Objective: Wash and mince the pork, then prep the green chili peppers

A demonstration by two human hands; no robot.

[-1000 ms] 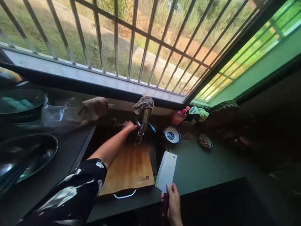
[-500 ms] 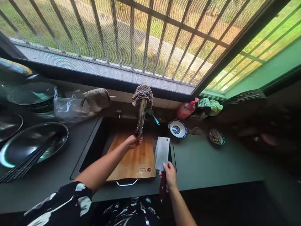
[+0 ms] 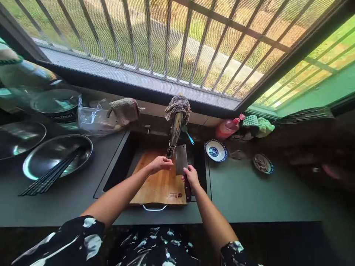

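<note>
the right hand grips the cleaver by its handle, blade up under the faucet, over the cutting board in the sink. the left hand, fingers curled, sits just beside the blade. a blue bowl and metal dishes stand on the counter.

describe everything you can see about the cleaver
The cleaver has a broad rectangular blade of pale grey metal and a dark reddish handle. The right hand grips it where blade meets handle, blade pointing away from the person toward the faucet. It is held over the wooden cutting board that sits across the sink. The left hand is just beside the blade, below the spout.
</note>
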